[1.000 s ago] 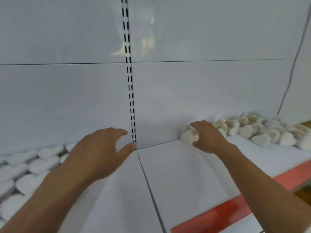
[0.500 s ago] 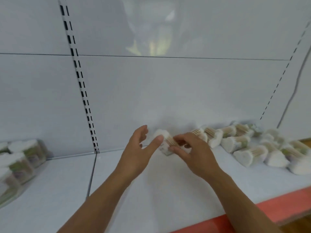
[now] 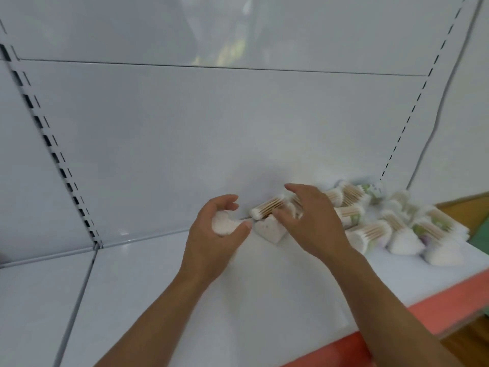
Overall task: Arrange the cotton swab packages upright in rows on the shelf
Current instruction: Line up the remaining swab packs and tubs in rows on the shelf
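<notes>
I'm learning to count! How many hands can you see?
2. The left hand grips one pack near the back wall. The right hand hovers open over the packs lying beside it. Neither is hidden.

White metal back panel (image 3: 238, 128) fills the far side. One horizontal seam (image 3: 238, 68) runs high up, with a faint yellowish reflection (image 3: 227, 51) above it. Left slotted upright (image 3: 61, 165) and right slotted upright (image 3: 408, 123) lean outward. White shelf (image 3: 132, 300) has a red front strip (image 3: 436, 311). Wooden floor (image 3: 471, 345) shows near right. Light is even and soft.
</notes>
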Action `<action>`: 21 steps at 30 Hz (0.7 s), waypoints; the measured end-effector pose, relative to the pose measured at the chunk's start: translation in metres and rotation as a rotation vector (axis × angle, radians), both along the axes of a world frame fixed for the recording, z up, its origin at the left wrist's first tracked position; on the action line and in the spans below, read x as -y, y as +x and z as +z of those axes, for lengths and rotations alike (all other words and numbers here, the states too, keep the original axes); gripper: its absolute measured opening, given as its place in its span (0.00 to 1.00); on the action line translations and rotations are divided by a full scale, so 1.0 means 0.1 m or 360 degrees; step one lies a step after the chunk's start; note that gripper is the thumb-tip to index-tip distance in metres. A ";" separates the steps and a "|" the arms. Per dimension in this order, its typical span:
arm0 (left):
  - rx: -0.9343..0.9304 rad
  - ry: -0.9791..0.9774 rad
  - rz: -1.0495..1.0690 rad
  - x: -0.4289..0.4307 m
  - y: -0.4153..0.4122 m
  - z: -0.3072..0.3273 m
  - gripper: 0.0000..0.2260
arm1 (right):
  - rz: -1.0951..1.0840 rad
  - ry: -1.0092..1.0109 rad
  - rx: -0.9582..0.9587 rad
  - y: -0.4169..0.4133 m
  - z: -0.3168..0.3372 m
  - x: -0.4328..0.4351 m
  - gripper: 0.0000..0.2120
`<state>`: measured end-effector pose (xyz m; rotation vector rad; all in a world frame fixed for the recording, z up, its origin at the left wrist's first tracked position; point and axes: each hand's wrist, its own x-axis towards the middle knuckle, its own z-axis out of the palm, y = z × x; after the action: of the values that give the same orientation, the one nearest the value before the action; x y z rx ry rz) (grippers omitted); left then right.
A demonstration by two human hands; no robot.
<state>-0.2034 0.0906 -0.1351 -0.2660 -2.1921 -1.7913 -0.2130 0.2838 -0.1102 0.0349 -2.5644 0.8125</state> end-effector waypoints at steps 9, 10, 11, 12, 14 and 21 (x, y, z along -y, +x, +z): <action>-0.0073 -0.0149 0.0005 0.00 0.00 -0.03 0.16 | 0.0023 0.0057 0.0282 -0.24 0.12 -0.02 0.18; -0.0054 -0.0126 0.0003 0.00 0.00 -0.03 0.15 | 0.0023 0.0035 0.0278 -0.25 0.13 -0.03 0.17; -0.0042 -0.0102 0.0003 -0.01 -0.01 -0.03 0.14 | 0.0027 0.0013 0.0265 -0.24 0.12 -0.04 0.16; -0.0033 -0.0081 0.0004 0.00 -0.02 -0.03 0.14 | 0.0031 -0.0010 0.0244 -0.23 0.12 -0.04 0.14; -0.0014 -0.0040 0.0006 0.01 -0.04 -0.02 0.11 | 0.0031 -0.0087 0.0167 -0.18 0.10 -0.05 0.11; -0.0011 0.0063 0.0014 0.03 -0.04 -0.06 0.12 | 0.0074 -0.0481 0.0101 -0.12 0.14 0.08 0.18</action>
<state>-0.2076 0.0872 -0.1413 -0.2527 -2.1470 -1.8245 -0.2250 0.2761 -0.0959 -0.0255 -2.4782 1.2278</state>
